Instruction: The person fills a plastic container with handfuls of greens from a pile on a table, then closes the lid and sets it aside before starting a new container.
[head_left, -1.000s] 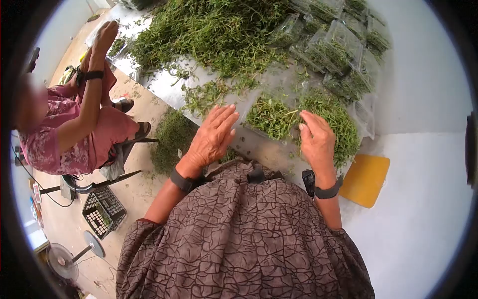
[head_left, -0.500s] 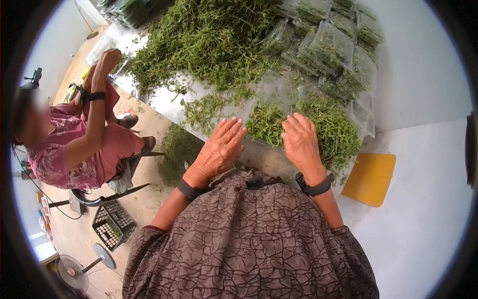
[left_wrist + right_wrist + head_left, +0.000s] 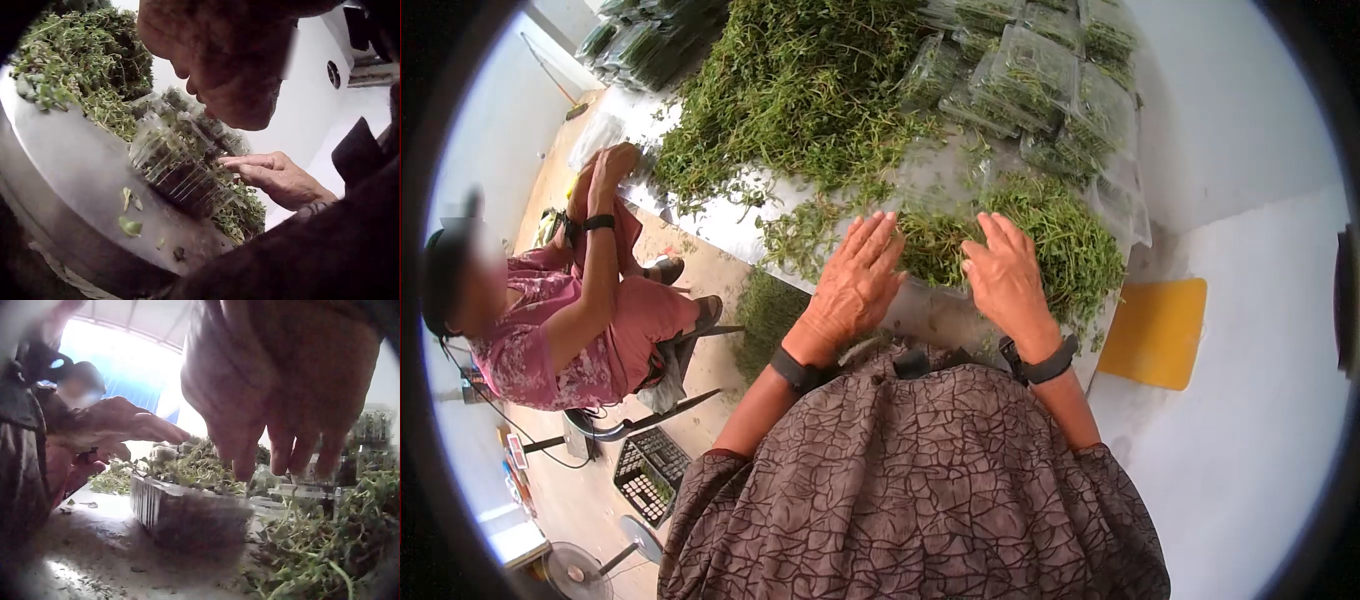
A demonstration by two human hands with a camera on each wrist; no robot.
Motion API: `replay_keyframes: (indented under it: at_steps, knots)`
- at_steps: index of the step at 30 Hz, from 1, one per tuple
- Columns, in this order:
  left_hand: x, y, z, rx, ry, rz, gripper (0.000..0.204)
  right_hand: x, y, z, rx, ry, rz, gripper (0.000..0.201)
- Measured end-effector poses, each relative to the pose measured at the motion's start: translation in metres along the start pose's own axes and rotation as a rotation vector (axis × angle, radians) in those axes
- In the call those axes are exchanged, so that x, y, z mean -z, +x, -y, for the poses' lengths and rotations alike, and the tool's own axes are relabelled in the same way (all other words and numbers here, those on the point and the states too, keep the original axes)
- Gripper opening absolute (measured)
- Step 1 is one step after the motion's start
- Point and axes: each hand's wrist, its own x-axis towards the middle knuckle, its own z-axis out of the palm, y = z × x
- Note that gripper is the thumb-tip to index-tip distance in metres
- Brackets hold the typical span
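Observation:
A clear plastic box [image 3: 190, 509] heaped with leafy green sprigs [image 3: 938, 247] sits at the table's near edge. My left hand [image 3: 855, 285] is at the box's left side, its fingers extended forward. On the other side is my right hand [image 3: 1008, 290], back up, with fingers reaching over the greens. The right wrist view has the right hand's fingertips [image 3: 244, 465] pointing down at the sprigs along the box's top. Neither hand holds anything that shows. Loose greens [image 3: 1060, 235] lie in a pile beside the right hand.
A large heap of greens [image 3: 790, 100] covers the table's far middle. Filled clear boxes [image 3: 1025, 80] are stacked at the back right, more [image 3: 640, 50] at the far left. Another person [image 3: 570, 310] sits at left. A yellow board [image 3: 1155, 333] stands against the right wall.
My right hand has shifted left over the box, its fingers going from bent near the thumb to reaching forward. My left hand has come closer to the box. The head view has turned slightly.

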Motion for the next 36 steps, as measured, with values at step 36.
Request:
replay_keyframes:
  at_steps: [36]
  knots:
    - [-0.017,0.029,-0.002,-0.110,-0.013,0.096,0.052,0.015,-0.011,-0.007,-0.025,0.020,-0.090,0.031]
